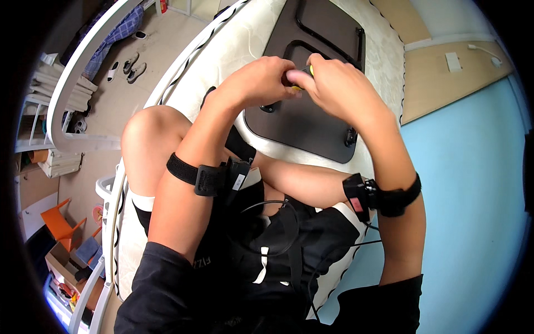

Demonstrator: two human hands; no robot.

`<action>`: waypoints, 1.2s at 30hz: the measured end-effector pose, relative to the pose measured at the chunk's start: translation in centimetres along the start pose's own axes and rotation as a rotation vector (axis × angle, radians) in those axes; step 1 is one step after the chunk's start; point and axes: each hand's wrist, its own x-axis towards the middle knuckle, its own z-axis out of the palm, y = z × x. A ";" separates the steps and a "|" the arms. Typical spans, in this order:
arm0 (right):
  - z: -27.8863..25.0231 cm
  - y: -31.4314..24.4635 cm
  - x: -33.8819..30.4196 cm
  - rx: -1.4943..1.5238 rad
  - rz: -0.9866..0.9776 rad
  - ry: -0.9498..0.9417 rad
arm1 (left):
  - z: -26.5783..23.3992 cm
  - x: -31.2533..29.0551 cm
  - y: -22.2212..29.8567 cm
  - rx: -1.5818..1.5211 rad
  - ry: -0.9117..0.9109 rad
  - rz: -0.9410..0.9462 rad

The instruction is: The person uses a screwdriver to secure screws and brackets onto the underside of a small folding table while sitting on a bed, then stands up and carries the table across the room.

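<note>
My left hand (261,82) and my right hand (340,88) meet above a dark folding table (300,131). Both are closed, fingers curled around a small yellow-and-dark object (297,88). Only bits of it show between the fingers, so its kind cannot be made out. The table lies on the mattress with its underside up, its black tubular legs (325,38) folded against the board. Neither hand visibly touches the board. Black straps with small boxes circle both my forearms.
My bare legs are folded on the cream mattress (222,53), just short of the table. A white bed rail (58,100) curves along the left. Beyond it, shoes (133,69) and an orange chair (60,222) stand on the floor. A light blue wall (461,195) borders the right side.
</note>
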 end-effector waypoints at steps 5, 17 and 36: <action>0.5 1.3 0.1 0.096 -0.145 0.119 | 0.0 -0.1 -0.3 -0.030 -0.020 -0.023; -0.8 0.3 0.5 0.075 -0.043 0.043 | 0.3 0.4 0.2 0.057 -0.020 -0.022; 0.5 2.0 0.1 0.139 -0.194 0.237 | -0.2 0.0 0.5 0.073 -0.005 -0.071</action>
